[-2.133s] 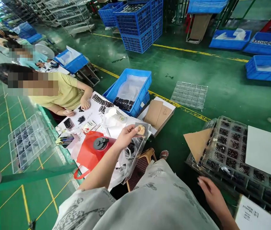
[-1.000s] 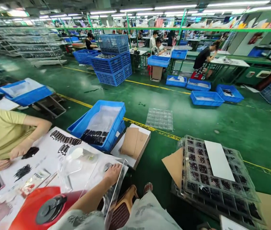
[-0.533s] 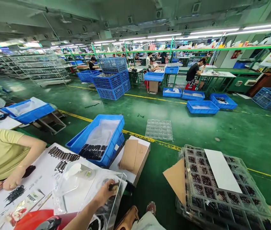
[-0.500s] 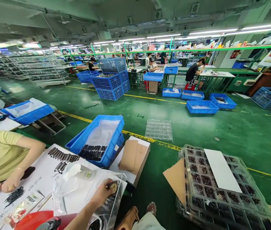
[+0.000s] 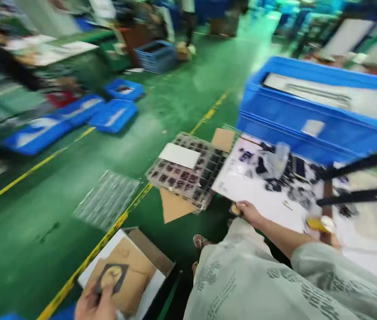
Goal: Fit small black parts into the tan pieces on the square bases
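Note:
At the lower left, my left hand (image 5: 97, 304) pinches a flat, dark square piece with a round yellowish centre (image 5: 114, 275). It is held above brown cardboard sheets (image 5: 135, 275) lying on a white-topped box. My right hand (image 5: 250, 212) is low beside the white worktable's edge, closed on a small dark piece with a yellowish face (image 5: 236, 210). Blur hides the details of both pieces. Black parts (image 5: 273, 184) are scattered on the worktable (image 5: 230, 178) to the right.
Stacked clear compartment trays (image 5: 204, 189) full of small dark parts stand ahead, a white card (image 5: 179, 155) on top. A clear tray (image 5: 106, 200) lies on the green floor. Big blue crates (image 5: 275, 120) rise behind the table; smaller blue bins (image 5: 113, 116) sit far left.
The view has swung right and down, with motion blur. My left hand, earlier over a clear box on the left table, now appears above the cardboard. My right hand has come into view.

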### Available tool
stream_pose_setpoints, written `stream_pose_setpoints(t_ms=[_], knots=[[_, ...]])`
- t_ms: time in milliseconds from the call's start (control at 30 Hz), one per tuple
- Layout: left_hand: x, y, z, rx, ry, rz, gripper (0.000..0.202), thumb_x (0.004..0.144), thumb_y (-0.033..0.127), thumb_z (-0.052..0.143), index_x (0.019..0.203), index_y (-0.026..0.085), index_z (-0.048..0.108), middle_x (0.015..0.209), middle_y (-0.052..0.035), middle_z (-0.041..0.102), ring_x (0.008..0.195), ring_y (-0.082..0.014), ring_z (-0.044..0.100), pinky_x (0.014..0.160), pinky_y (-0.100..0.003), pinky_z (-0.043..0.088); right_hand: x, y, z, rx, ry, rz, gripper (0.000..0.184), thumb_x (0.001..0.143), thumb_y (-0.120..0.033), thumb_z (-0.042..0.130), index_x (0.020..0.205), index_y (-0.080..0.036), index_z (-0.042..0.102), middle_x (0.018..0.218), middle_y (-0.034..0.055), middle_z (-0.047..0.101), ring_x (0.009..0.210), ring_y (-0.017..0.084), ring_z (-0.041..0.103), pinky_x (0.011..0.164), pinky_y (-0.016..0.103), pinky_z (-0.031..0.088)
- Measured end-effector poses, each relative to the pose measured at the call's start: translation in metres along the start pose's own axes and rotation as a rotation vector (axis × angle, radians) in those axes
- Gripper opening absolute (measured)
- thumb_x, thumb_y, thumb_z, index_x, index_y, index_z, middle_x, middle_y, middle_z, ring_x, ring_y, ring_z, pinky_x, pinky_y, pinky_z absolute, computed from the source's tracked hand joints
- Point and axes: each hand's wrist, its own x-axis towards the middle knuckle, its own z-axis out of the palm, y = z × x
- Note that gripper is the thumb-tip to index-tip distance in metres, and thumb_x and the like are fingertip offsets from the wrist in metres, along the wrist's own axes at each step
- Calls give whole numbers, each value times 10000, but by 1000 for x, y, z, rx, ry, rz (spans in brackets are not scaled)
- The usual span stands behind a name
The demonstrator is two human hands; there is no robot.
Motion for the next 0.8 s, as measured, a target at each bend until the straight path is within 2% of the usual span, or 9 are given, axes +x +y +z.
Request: stream_pose_setpoints(t_ms=[67, 100, 200, 300, 400, 500, 567, 700, 800], knots=[[-2, 33, 104, 4, -372, 98, 623, 723, 611, 730, 1172, 192, 629, 1014, -106, 768, 1021, -354, 744, 959, -558, 606, 20, 14, -36, 121, 116, 38, 331, 1029, -421, 661, 1218, -150, 656, 1131, 68, 693, 943, 180, 694, 820, 362, 628], [-12, 48, 153, 14, -507, 140, 634, 726, 607, 740, 1185, 186, 625, 1045, -118, 772, 1036, -342, 750, 978, -543, 607, 26, 22, -56, 160, 170, 51, 344, 1028, -425, 660, 1236, -150, 650, 1150, 73, 689, 960, 186, 693, 832, 372, 628], [-56, 87, 279, 35, -897, 249, 576, 776, 571, 742, 1185, 178, 640, 1137, -145, 776, 1076, -303, 761, 984, -467, 625, 30, 46, -110, 194, 281, 81, 345, 1035, -436, 646, 1248, -165, 649, 1184, 81, 683, 988, 192, 688, 859, 383, 624], [-112, 115, 375, 102, -1170, 359, 472, 895, 465, 742, 1244, 161, 647, 1208, -133, 752, 1104, -271, 744, 977, -459, 627, 37, 62, -150, 155, 311, 88, 328, 1039, -440, 639, 1221, -169, 659, 1165, 76, 688, 966, 183, 686, 848, 371, 624], [-171, 132, 451, 194, -1354, 482, 386, 992, 400, 699, 1278, 147, 644, 1216, -106, 722, 1099, -244, 720, 979, -475, 615, 57, 67, -171, 90, 298, 40, 321, 1037, -437, 644, 1196, -160, 666, 1133, 68, 695, 940, 178, 689, 828, 361, 626], [-216, 138, 507, 315, -1479, 623, 370, 1011, 391, 683, 1297, 159, 646, 1245, -101, 700, 1099, -241, 703, 974, -474, 608, 77, 71, -178, -2, 323, -49, 334, 1018, -418, 672, 1229, -159, 661, 1205, 82, 682, 1042, 213, 684, 916, 422, 614], [-230, 139, 530, 396, -1507, 737, 393, 995, 393, 702, 1312, 169, 644, 1336, -114, 660, 1200, -273, 660, 1046, -524, 565, 81, 77, -181, -69, 373, -112, 364, 1001, -407, 693, 1276, -172, 649, 1328, 103, 641, 1197, 260, 637, 1039, 503, 561], [-229, 138, 546, 520, -1520, 951, 481, 959, 412, 735, 1368, 186, 620, 1497, -131, 552, 1397, -345, 514, 1181, -627, 420, 60, 98, -177, -139, 433, -210, 472, 944, -432, 744, 1336, -192, 636, 1486, 124, 556, 1408, 335, 490, 1199, 616, 392], [-223, 139, 548, 581, -1552, 1066, 526, 954, 428, 733, 1402, 190, 595, 1504, -136, 539, 1398, -350, 504, 1183, -623, 410, 28, 119, -160, -98, 459, -215, 459, 937, -483, 717, 1300, -205, 668, 1400, 128, 628, 1309, 308, 571, 1169, 533, 444]])
